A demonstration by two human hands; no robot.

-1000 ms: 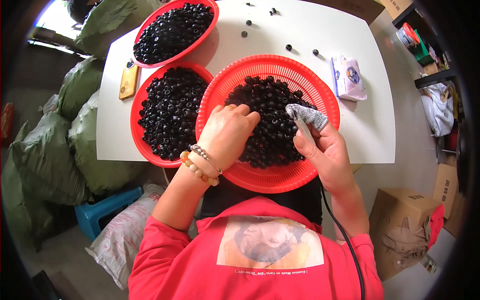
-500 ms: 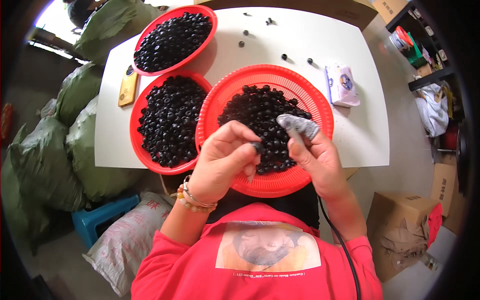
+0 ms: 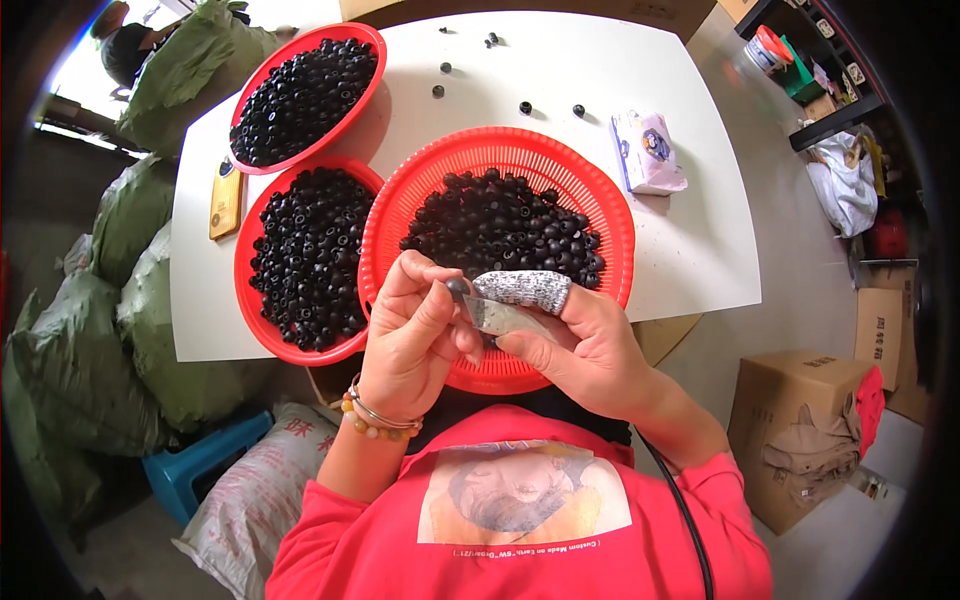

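Both hands are now sitting closer together over the near rim of the red basket (image 3: 400,215). Left hand (image 3: 415,335) is pinching a small black ring (image 3: 458,290); right hand (image 3: 585,345), with a grey finger cot (image 3: 522,288), is gripping a thin pale tool (image 3: 505,318) touching it.

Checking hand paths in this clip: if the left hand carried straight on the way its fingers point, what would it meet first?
The left hand points right, so probably the tool in the right hand, already at its fingers; depth unclear.

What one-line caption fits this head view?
Both hands, left hand and right hand, pinch a small black ring above a red basket of black rings.
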